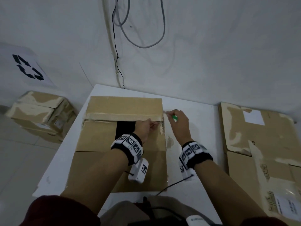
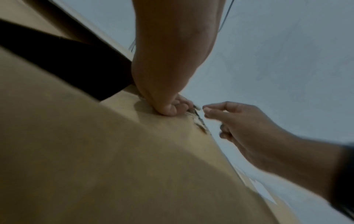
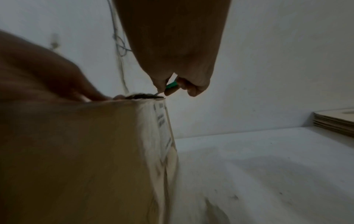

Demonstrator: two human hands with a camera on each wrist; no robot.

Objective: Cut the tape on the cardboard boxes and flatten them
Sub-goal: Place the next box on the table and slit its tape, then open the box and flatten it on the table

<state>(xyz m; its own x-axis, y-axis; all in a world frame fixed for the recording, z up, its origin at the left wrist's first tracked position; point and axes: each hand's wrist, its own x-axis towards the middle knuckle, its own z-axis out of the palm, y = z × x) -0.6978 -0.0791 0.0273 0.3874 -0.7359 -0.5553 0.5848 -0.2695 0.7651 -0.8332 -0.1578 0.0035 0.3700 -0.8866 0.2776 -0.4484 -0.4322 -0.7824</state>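
Observation:
A brown cardboard box (image 1: 101, 137) stands on the white table (image 1: 195, 124). A strip of tape (image 1: 123, 115) runs along its top seam, and a dark gap (image 1: 125, 128) shows where the seam has parted. My left hand (image 1: 146, 126) lies on the box top with its fingers (image 2: 172, 107) curled at the seam on the near flap's edge. My right hand (image 1: 179, 121) grips a green-handled cutter (image 1: 175, 118). The cutter's blade tip (image 3: 158, 94) touches the top right corner of the box (image 3: 76, 151), where the tape is torn.
A stack of flattened cardboard (image 1: 260, 152) lies at the table's right end. Taped boxes (image 1: 40, 115) sit on the floor at the left under a recycling sign (image 1: 27, 67). Cables (image 1: 143, 38) hang on the wall behind.

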